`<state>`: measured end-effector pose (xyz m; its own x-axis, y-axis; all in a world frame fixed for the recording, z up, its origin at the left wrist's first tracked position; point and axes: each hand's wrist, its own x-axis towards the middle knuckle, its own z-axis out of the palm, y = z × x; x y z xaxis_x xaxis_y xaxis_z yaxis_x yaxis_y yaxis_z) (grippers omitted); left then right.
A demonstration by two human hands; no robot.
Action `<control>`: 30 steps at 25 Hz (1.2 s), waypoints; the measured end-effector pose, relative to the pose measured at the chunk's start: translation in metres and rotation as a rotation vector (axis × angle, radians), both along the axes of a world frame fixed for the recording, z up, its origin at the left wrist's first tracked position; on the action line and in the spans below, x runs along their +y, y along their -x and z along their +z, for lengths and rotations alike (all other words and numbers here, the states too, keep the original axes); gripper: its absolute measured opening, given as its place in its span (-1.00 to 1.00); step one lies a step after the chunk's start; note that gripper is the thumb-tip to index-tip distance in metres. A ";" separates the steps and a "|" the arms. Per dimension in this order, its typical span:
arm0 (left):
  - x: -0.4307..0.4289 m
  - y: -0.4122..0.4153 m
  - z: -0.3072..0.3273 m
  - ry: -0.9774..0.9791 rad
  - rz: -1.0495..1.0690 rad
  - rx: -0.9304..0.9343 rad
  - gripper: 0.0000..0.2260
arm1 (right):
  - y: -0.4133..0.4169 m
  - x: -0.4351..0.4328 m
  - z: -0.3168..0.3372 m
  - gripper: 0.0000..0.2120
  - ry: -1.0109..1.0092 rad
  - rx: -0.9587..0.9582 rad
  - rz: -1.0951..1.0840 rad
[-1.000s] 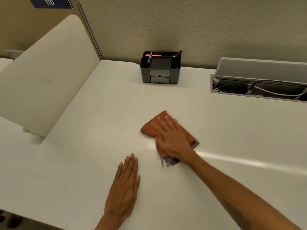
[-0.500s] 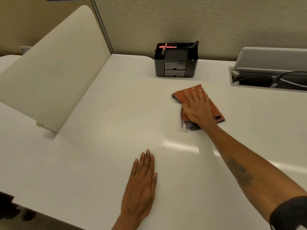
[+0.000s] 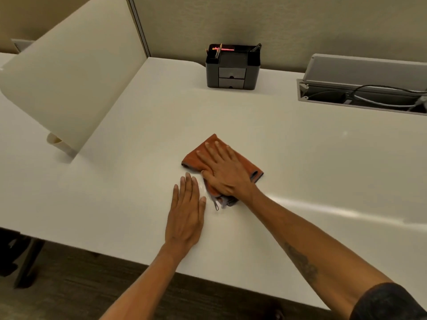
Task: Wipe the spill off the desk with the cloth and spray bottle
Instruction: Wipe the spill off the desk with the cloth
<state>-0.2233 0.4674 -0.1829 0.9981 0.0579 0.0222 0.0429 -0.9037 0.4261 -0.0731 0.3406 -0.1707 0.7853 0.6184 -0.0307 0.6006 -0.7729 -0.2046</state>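
Observation:
An orange folded cloth [image 3: 196, 155] with a grey underside lies on the white desk [image 3: 129, 158] near its middle. My right hand [image 3: 225, 173] presses flat on top of the cloth, fingers spread toward the far left. My left hand [image 3: 186, 213] lies flat on the bare desk just left of the cloth, palm down, holding nothing. A faint wet sheen shows between the two hands. No spray bottle is in view.
A black desk organiser [image 3: 232, 66] with pens stands at the back against the wall. A grey open cable tray [image 3: 360, 88] with wires sits at the back right. A cream divider panel [image 3: 69, 72] rises on the left. The desk's front edge runs below my forearms.
My right hand slid the cloth back toward me and to the left, ending beside my left hand. The left hand stayed flat on the desk.

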 end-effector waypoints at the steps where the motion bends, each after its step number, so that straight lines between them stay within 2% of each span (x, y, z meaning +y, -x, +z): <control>1: 0.001 0.006 -0.001 -0.007 -0.022 -0.005 -0.49 | 0.014 -0.002 0.001 -0.41 -0.006 -0.005 0.007; 5: 0.005 0.024 0.001 0.189 -0.007 -0.031 -0.46 | 0.069 -0.005 -0.003 -0.42 -0.010 -0.050 0.041; 13: 0.004 0.047 0.006 0.326 0.061 -0.135 -0.52 | 0.130 -0.006 -0.007 -0.44 -0.037 -0.076 -0.050; 15: 0.005 0.046 0.010 0.274 0.138 -0.195 -0.55 | 0.150 -0.007 -0.009 -0.43 -0.056 -0.058 -0.103; 19: 0.008 0.041 0.008 0.108 0.114 0.023 -0.29 | 0.184 -0.017 -0.012 -0.41 -0.059 -0.069 -0.224; 21: 0.009 0.039 0.005 -0.031 0.053 0.065 -0.23 | 0.195 -0.022 -0.013 -0.40 -0.067 -0.067 -0.309; 25: 0.031 0.007 0.012 -0.204 -0.029 -0.013 -0.37 | 0.193 -0.025 -0.011 -0.41 -0.079 -0.058 -0.473; 30: 0.050 -0.008 0.005 -0.186 -0.116 0.053 -0.50 | 0.142 -0.031 -0.003 -0.43 -0.065 -0.035 -0.545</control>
